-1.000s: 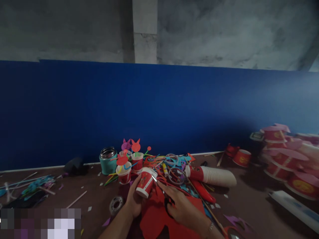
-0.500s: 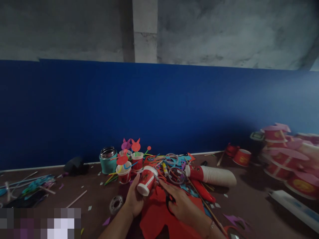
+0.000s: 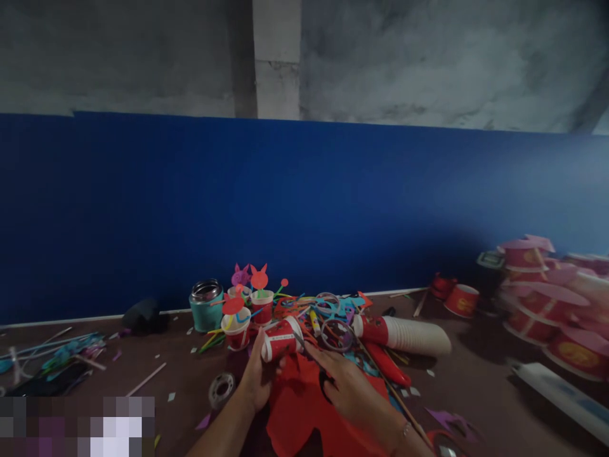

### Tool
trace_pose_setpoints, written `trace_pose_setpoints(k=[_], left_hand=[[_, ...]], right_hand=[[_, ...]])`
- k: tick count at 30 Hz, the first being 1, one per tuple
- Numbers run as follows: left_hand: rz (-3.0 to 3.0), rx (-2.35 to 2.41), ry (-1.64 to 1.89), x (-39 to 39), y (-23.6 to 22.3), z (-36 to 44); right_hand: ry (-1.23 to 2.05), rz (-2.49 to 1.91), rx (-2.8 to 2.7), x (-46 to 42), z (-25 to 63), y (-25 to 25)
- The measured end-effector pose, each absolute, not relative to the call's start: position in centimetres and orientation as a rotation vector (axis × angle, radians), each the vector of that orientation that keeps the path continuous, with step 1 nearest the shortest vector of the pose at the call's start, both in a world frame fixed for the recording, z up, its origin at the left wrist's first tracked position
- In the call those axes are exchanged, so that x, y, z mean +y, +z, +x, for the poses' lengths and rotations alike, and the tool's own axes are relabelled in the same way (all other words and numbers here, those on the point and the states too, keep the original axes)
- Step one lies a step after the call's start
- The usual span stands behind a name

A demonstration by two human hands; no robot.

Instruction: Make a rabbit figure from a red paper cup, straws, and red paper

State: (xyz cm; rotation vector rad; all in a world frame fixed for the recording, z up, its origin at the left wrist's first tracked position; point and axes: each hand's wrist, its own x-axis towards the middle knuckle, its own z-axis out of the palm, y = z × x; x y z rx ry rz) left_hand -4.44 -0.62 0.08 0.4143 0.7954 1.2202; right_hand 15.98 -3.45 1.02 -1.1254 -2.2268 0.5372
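My left hand (image 3: pixel 257 381) grips a red and white paper cup (image 3: pixel 280 341), which lies on its side in the fingers. In my right hand (image 3: pixel 346 386) is a pair of scissors (image 3: pixel 299 340) with dark handles; the blades reach the right end of the cup. Whether they touch or cut it I cannot make out. Below both hands spreads a sheet of red paper (image 3: pixel 297 409) with a cut-out edge. Just beyond the held cup stand decorated paper cups (image 3: pixel 236 336) with red and purple paper heads and coloured strips.
A stack of paper cups (image 3: pixel 413 336) lies to the right, near a thin stick (image 3: pixel 394 387). Left of my hands are a tape roll (image 3: pixel 221 390) and a teal flask (image 3: pixel 206 311). Red bowls with pink paper tops (image 3: pixel 547 304) crowd the far right. A blue panel (image 3: pixel 304 203) stands behind.
The cup in my left hand has turned from a slant to lying nearly level, showing a white label strip. My right hand and the scissors have shifted only slightly.
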Motion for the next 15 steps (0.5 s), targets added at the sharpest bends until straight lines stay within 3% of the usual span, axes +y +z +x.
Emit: trace_pose_setpoints(k=[15], left_hand=[[0.552, 0.802, 1.413, -1.1, 0.3, -3.9]], right_hand=[[0.572, -1.055, -2.105, -3.1, 15.5, 0.1]])
